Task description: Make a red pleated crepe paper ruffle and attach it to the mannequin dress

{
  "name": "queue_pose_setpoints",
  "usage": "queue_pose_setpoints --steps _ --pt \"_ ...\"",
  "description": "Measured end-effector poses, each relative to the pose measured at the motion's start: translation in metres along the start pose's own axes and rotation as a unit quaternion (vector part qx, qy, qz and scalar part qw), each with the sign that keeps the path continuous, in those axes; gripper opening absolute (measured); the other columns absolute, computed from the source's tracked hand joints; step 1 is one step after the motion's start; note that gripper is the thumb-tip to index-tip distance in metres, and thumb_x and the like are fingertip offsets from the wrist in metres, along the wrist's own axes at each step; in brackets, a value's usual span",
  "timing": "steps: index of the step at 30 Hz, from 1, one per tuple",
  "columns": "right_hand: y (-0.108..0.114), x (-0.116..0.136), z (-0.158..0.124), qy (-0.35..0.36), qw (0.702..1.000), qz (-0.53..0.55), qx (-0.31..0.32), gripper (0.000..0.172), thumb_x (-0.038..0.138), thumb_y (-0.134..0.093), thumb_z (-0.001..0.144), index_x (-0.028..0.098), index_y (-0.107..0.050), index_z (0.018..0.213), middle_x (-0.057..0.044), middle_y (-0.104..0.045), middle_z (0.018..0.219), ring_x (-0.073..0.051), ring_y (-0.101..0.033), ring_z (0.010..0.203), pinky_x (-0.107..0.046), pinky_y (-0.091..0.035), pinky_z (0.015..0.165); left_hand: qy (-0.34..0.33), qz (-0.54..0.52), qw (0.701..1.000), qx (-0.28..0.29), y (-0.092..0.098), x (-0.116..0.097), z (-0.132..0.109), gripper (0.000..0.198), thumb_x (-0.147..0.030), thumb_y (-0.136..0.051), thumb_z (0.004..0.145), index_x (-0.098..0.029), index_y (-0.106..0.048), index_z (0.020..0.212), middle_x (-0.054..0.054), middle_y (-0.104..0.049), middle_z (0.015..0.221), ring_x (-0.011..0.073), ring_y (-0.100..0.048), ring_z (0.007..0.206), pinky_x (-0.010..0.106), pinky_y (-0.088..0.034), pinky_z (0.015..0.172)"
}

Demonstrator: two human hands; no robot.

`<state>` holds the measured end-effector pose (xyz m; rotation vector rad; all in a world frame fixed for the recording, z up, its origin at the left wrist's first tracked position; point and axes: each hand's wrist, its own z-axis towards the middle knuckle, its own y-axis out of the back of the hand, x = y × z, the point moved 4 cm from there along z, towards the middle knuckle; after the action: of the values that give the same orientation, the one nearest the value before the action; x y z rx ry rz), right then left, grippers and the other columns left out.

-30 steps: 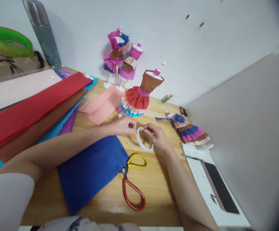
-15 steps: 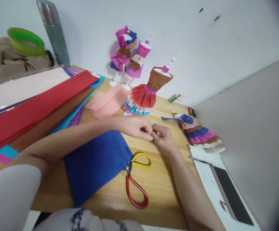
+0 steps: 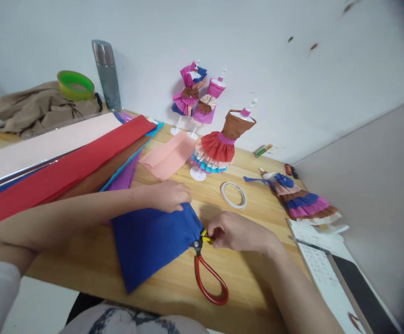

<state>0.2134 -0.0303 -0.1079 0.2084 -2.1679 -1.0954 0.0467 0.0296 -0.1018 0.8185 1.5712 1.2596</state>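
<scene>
My left hand point(image 3: 170, 195) rests at the upper edge of the blue paper point(image 3: 153, 241), fingers curled down; what they may hold there is hidden. At the yellow handle of the scissors point(image 3: 211, 287), my right hand point(image 3: 228, 231) has its fingers closed round the loop. The red handle lies free on the wooden table point(image 3: 177, 283), pointing toward me. Part of the scissors' pivot touches the right edge of the blue paper. A roll of white tape point(image 3: 233, 195) lies flat beyond my right hand.
Folded red paper point(image 3: 73, 162) and other coloured sheets lie at left. Behind are pink paper point(image 3: 169, 155), a brown-and-red dressed form point(image 3: 223, 139), two more forms and a grey bottle point(image 3: 107, 76). At right lie a striped dress point(image 3: 306, 202) and a white board point(image 3: 316, 264).
My hands have moved apart. The left came back to the blue paper and the right came down onto the yellow scissor handle. The tape roll is now uncovered, and the view has shifted.
</scene>
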Motion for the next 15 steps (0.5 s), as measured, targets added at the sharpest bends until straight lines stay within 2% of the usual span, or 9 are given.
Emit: queue_pose_setpoints --steps 2,6,12,15 --pt "-0.001 0.000 -0.002 -0.023 0.999 -0.033 0.001 0.018 0.005 -0.064 0.065 0.021 -0.071 0.069 0.002 -0.067 0.063 -0.012 -0.052 0.055 -0.024 -0.031 0.053 0.021 0.027 0.999 -0.027 -0.013 0.001 -0.011 0.021 -0.018 -0.067 0.083 -0.012 -0.070 0.103 0.014 -0.069 0.107 0.0267 -0.061 0.102 0.034 -0.044 0.086" --pt "0.003 -0.010 -0.007 -0.083 0.994 -0.074 0.013 0.022 0.003 -0.059 0.062 0.021 -0.070 0.066 0.001 -0.066 0.062 -0.013 -0.054 0.056 -0.025 -0.030 0.053 0.097 0.053 0.991 -0.072 -0.024 0.005 -0.027 0.010 -0.016 -0.061 0.085 -0.013 -0.070 0.089 0.011 -0.068 0.094 0.0262 -0.063 0.095 0.036 -0.046 0.083" --pt "0.024 -0.048 -0.022 -0.213 0.962 -0.168 -0.033 0.019 0.004 -0.061 0.059 0.019 -0.060 0.047 0.000 -0.055 0.047 -0.010 -0.042 0.042 -0.026 -0.023 0.046 0.202 0.062 0.970 -0.120 -0.018 0.006 -0.044 0.018 -0.013 -0.052 0.088 -0.013 -0.070 0.087 0.012 -0.069 0.093 0.0277 -0.065 0.093 0.037 -0.048 0.077" --pt "0.033 -0.049 -0.026 -0.199 0.958 -0.179 -0.101 0.024 0.016 -0.066 0.069 0.020 -0.059 0.046 0.000 -0.054 0.045 -0.010 -0.041 0.039 -0.026 -0.024 0.045 0.247 0.020 0.957 -0.148 -0.013 0.004 -0.049 0.017 -0.021 -0.053 0.091 -0.014 -0.070 0.092 0.010 -0.070 0.094 0.0257 -0.066 0.091 0.034 -0.048 0.072"
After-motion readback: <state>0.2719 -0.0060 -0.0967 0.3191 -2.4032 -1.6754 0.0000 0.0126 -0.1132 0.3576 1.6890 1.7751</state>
